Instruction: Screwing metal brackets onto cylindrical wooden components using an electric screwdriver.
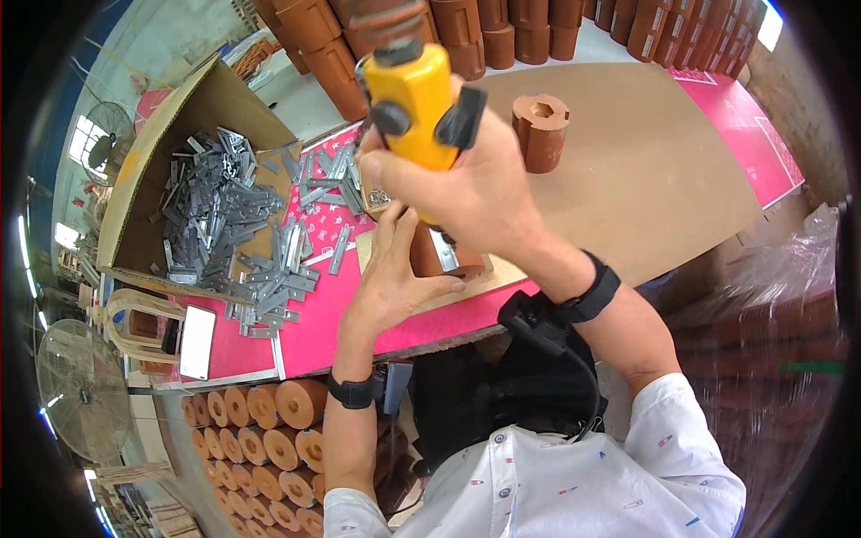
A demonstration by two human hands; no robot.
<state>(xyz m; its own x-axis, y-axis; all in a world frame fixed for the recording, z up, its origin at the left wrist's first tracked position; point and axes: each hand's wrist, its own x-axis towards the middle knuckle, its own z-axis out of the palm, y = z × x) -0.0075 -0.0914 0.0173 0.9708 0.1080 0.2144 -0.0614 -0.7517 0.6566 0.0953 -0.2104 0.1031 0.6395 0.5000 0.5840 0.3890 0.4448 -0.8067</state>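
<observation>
My right hand (pixel 489 193) is wrapped round a yellow power screwdriver (pixel 423 90), held upright above the work. Its lower end is mostly hidden behind the hand. Below it, a reddish-brown cylinder (pixel 424 255) lies on a pale board (pixel 502 272) near the table's front edge. A grey metal strip (pixel 445 252) sits on the cylinder's upper side. My left hand (pixel 390 278) grips the cylinder from the left, thumb along the near side and fingers over the far side. Just beyond the left fingers stands a small box of screws (pixel 377 193), partly covered.
A cardboard box (pixel 134 211) of metal strips lies open at left, with loose strips (pixel 278 269) spilling onto the pink table. Another brown cylinder (pixel 541 134) stands far right of my hands. Stacked cylinders line the back and fill space under the table. A phone (pixel 197 342) leans at the left edge.
</observation>
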